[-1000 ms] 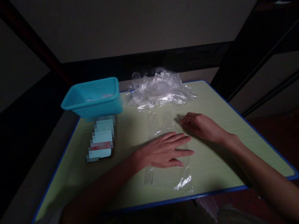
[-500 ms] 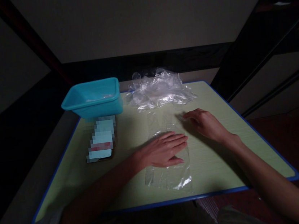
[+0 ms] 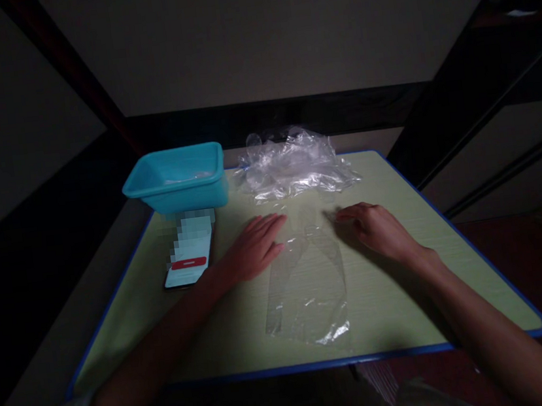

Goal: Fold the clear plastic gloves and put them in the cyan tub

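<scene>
Grey-brown flat wall (image 3: 250, 34) fills the back, black band across its lower part. Table (image 3: 392, 306) in front: pale yellow-green top, faint grain lines, blue edging, rounded near right corner. On it, far side middle: heap of clear film (image 3: 296, 167), crumpled, shiny, sharp creases, small blue spot at its left end. Left of heap: turquoise tub (image 3: 196, 196), plastic by the look, oblong, flared walls, rolled rim.

Clear bag (image 3: 307, 297) lies flat on the table between the hands, near the front edge. Thin film, longish, wrinkled, brightest glints along the near end; narrow strip at the far end points toward the heap. Left hand (image 3: 257, 247) is palm down, fingers straight and together, at the bag's upper left; contact with the film can't be confirmed. Right hand (image 3: 375, 226) is right of the bag, fingers curled toward the thumb; can't tell if it grips anything, though a faint shiny patch sits at the fingertips. Phone (image 3: 192, 245) lies screen up just in front of the tub, red bar on the lit screen.

Hard to see: tub contents (something pale), bag outline where film matches tabletop, phone's pixelated upper screen. Left forearm covers one phone corner. Both forearms cross the near table edge.
</scene>
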